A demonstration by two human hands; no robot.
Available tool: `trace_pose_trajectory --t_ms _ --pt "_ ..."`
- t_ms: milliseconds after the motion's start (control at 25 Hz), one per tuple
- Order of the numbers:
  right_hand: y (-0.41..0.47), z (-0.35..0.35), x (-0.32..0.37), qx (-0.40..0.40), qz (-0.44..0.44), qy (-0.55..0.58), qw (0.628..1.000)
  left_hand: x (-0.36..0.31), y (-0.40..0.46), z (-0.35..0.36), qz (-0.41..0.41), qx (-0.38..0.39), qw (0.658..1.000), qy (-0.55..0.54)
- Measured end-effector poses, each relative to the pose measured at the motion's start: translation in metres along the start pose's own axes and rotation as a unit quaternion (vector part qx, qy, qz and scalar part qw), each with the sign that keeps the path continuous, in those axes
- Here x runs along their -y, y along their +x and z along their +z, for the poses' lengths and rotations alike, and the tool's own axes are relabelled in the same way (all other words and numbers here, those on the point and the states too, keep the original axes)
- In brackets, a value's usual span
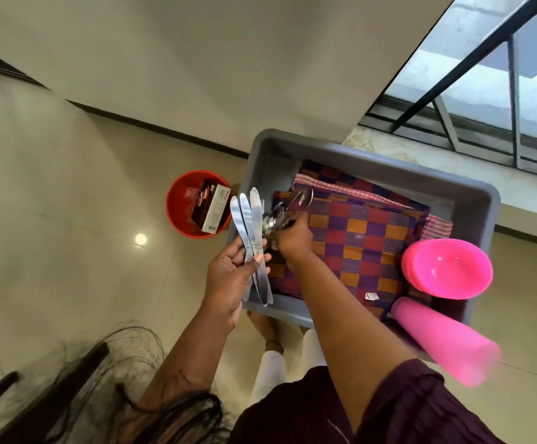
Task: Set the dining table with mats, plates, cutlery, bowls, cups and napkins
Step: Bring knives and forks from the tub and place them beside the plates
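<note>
A grey tub [372, 157] holds folded checked mats [363, 238] in purple, red and orange, with a red-and-white checked cloth [436, 227] under them. Pink bowls [449, 267] are stacked at its right end, and pink cups [443, 341] lie on their side at the near right corner. My left hand [228, 277] grips three steel knives [248, 216] by their handles, blades fanned upward, at the tub's left edge. My right hand [292, 235] reaches into the tub and grips a bunch of steel spoons [288, 208], blurred by motion.
A red bucket [180, 203] with a dark carton [211, 209] in it stands on the tiled floor left of the tub. A window with dark bars [472, 100] is at the upper right. Dark chair parts [68, 373] show at the lower left. A bare foot [265, 328] stands under the tub.
</note>
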State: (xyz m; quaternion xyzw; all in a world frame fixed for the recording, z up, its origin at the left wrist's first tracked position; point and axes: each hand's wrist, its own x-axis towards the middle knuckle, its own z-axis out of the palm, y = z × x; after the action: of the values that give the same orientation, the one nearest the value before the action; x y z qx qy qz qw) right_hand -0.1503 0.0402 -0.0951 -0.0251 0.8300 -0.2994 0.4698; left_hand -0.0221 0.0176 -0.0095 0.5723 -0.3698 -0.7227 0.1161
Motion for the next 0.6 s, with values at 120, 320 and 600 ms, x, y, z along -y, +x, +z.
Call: trace_pose_trajectory --t_ms 120,320,600 --pt "-0.001 0.008 0.005 0.051 -0.070 -0.044 0.995 0.002 -0.001 0.000 0.000 -0.006 1.000 0.002" --pt "-0.022 -0.023 -0.026 0.040 -0.070 -0.032 0.996 -0.003 -0.014 0.013 0.001 -0.010 1.000 0.005" --pt "-0.066 -0.085 -0.018 0.027 -0.029 0.012 0.999 -0.029 -0.060 0.029 0.026 0.021 0.999 0.028"
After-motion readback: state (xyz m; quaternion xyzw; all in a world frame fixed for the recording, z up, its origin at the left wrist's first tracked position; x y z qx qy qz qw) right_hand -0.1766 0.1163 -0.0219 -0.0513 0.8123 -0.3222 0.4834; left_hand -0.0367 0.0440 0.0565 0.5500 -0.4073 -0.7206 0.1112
